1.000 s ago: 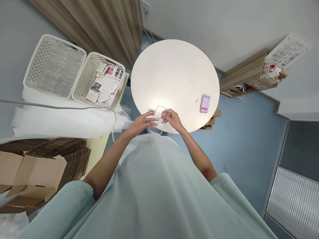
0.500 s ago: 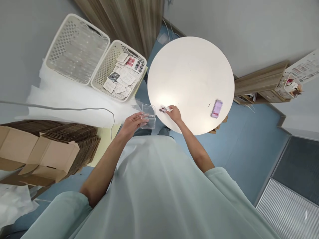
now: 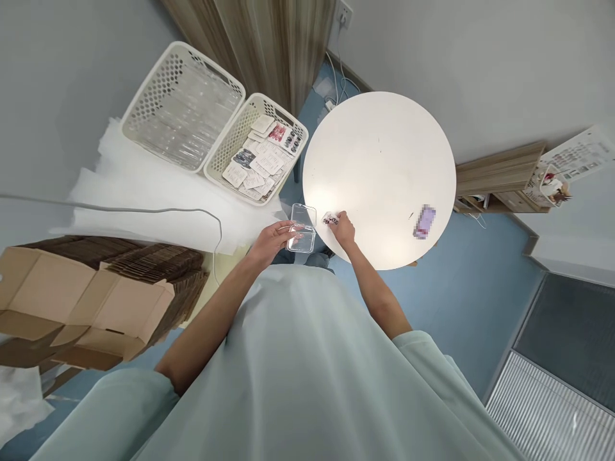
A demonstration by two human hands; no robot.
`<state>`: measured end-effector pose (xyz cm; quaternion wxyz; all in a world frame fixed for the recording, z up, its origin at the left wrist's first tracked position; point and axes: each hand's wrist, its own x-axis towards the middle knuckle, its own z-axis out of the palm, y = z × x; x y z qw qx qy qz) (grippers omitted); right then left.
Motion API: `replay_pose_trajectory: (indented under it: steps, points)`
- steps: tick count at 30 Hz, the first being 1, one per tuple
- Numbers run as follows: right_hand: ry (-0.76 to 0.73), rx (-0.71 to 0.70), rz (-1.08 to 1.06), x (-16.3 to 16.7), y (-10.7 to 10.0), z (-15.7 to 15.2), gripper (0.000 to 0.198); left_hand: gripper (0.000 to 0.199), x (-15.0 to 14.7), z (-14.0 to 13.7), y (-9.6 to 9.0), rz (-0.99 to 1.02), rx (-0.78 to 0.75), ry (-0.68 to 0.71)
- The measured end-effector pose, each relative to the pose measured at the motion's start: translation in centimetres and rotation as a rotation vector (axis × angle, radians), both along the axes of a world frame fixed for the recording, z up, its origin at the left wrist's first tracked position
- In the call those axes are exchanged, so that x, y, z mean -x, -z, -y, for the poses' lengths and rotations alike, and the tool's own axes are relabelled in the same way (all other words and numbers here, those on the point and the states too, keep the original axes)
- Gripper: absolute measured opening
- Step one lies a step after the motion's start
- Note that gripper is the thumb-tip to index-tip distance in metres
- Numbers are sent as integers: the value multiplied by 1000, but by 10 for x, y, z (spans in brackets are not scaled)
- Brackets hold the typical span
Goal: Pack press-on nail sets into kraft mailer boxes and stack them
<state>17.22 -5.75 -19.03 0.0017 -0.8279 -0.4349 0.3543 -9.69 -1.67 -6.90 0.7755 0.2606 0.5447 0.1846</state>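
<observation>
A small clear plastic box point(image 3: 303, 238) with its hinged lid raised is in my left hand point(image 3: 273, 243), just off the near left edge of the round white table point(image 3: 384, 153). My right hand point(image 3: 344, 228) pinches a small white card point(image 3: 330, 219) carrying dark and reddish pieces over the table's near left part. The exact kind of these pieces is too small to make out. Box and card are close together but apart.
Left of the table stand a white basket point(image 3: 144, 109) of clear plastic boxes and another basket point(image 3: 230, 144) of printed cards. Flattened cardboard boxes point(image 3: 120, 301) are stacked lower left, below a grey cable point(image 3: 144, 210). A blurred purple object point(image 3: 425, 222) lies on the table's right.
The whole view has shifted, so the surroundings appear farther right and slightly lower. My right hand has tilted the card and drawn it a little nearer the box. Both hands keep their hold.
</observation>
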Motion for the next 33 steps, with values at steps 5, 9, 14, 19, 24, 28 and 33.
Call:
replay_pose_trajectory:
  steps: [5, 9, 14, 19, 24, 28, 33]
  points:
    - [174, -119, -29, -15, -33, 22, 17, 55, -15, -8, 10, 79, 7, 15]
    - [390, -360, -185, -34, -85, 40, 31, 50, -36, -10, 13, 157, 10, 59]
    - [400, -539, -415, -42, -151, 57, 43, 49, -73, -3, 1, 243, -9, 131]
    - [192, -524, -389, -46, -176, 69, 37, 52, -113, 8, -10, 310, -21, 141]
    - [-11, -508, -226, -67, -188, 81, 27, 53, -139, 20, -19, 361, -51, 154]
    - [-129, -511, -103, -78, -195, 91, 28, 53, -153, 30, -25, 368, -95, 165]
    - [-179, -556, -19, -85, -192, 104, 25, 53, -166, 41, -28, 369, -110, 158]
